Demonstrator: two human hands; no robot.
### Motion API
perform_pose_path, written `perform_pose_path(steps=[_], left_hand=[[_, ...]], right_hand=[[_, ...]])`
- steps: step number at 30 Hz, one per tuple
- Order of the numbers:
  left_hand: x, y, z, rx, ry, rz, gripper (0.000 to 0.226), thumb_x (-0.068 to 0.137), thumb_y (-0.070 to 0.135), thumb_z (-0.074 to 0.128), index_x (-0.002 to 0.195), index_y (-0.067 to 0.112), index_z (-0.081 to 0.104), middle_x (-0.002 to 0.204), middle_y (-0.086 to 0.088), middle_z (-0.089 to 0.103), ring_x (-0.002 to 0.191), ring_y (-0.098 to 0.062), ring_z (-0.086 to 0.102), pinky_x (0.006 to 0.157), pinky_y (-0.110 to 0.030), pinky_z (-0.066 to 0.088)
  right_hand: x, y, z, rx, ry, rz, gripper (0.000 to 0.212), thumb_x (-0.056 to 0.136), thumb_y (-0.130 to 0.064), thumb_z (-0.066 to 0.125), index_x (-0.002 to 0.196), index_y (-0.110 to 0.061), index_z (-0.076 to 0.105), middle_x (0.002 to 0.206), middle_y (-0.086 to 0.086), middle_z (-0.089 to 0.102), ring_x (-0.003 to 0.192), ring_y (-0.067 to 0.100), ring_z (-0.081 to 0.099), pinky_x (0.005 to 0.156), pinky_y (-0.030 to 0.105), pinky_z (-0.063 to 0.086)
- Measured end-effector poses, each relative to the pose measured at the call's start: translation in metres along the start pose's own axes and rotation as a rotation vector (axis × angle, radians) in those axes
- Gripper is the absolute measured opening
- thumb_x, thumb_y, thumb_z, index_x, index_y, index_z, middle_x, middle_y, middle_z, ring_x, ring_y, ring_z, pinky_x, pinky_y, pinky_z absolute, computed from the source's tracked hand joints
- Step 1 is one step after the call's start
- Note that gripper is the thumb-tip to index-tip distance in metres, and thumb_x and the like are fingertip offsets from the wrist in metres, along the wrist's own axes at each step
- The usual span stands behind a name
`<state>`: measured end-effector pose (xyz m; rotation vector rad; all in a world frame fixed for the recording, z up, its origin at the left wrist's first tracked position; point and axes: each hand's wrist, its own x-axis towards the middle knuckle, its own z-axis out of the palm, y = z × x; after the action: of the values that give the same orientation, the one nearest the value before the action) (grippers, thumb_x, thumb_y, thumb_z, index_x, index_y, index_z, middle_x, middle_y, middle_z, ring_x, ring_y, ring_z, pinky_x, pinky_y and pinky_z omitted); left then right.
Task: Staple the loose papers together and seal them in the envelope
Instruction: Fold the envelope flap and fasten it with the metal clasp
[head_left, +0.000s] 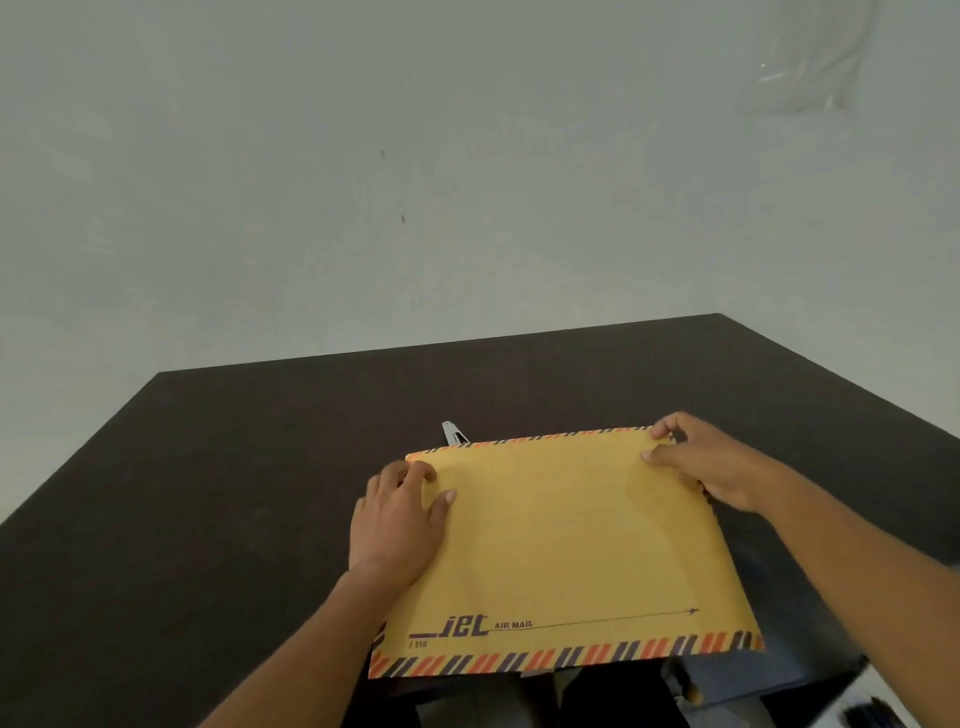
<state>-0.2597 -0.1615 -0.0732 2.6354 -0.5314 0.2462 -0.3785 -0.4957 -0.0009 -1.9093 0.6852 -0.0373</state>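
A yellow air-mail envelope (566, 551) with orange and dark striped edges lies face up on the dark table (208, 493), its near edge hanging past the table's front. My left hand (397, 525) grips its left edge, thumb on top of the paper. My right hand (711, 462) pinches the far right corner, fingers curled over the far edge. Behind the envelope's far edge a small silver stapler (453, 433) pokes out, mostly hidden. No loose papers show.
A pale wall (467, 156) rises behind the table. The table's far right corner is at upper right. Below the front edge are dark clothing and a bit of floor.
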Motion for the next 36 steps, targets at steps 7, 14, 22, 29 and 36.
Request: perform_pose_path(steps=[7,14,22,29,36], left_hand=[[-0.001,0.007,-0.002,0.020,0.039,-0.077,0.043,0.093,0.059,0.049,0.124,0.030,0.053,0.135,0.002,0.052,0.124,-0.021,0.048,0.100,-0.042,0.043],[-0.001,0.016,-0.014,-0.079,0.046,-0.167,0.032,0.091,0.056,0.057,0.109,0.030,0.054,0.128,-0.003,0.056,0.117,-0.026,0.052,0.088,-0.042,0.050],[0.014,0.013,-0.055,-0.474,-0.317,-0.423,0.022,0.085,0.037,0.076,0.095,0.018,0.070,0.100,0.002,0.061,0.087,-0.015,0.057,0.066,-0.030,0.047],[0.012,-0.008,-0.053,-0.606,-0.178,-0.377,0.008,0.093,0.021,0.069,0.090,0.027,0.074,0.112,-0.003,0.065,0.094,-0.019,0.063,0.080,-0.034,0.056],[0.005,-0.005,-0.049,-0.487,-0.074,-0.333,0.017,0.097,0.021,0.062,0.110,0.024,0.072,0.125,-0.002,0.061,0.102,-0.018,0.061,0.083,-0.035,0.054]], right_hand=[[-0.042,0.027,-0.029,0.236,-0.442,0.150,0.046,0.084,0.003,0.074,0.123,-0.017,0.057,0.126,0.019,0.063,0.111,0.039,0.064,0.087,0.055,0.055],[-0.030,0.023,-0.005,0.186,0.141,-0.151,0.014,0.090,0.005,0.067,0.092,-0.009,0.066,0.104,0.014,0.066,0.089,0.021,0.059,0.078,0.036,0.050],[-0.013,0.020,0.022,0.230,0.324,-0.174,0.012,0.092,-0.004,0.067,0.086,-0.014,0.068,0.110,0.006,0.068,0.097,0.021,0.059,0.085,0.038,0.049],[-0.031,0.027,0.015,0.134,-0.137,-0.066,0.022,0.092,-0.018,0.071,0.112,-0.017,0.062,0.120,0.007,0.064,0.110,0.030,0.063,0.080,0.042,0.051],[-0.048,0.031,0.010,0.050,-0.240,-0.054,0.030,0.088,-0.007,0.074,0.115,-0.015,0.065,0.103,0.016,0.065,0.062,0.018,0.061,0.047,0.028,0.049]])
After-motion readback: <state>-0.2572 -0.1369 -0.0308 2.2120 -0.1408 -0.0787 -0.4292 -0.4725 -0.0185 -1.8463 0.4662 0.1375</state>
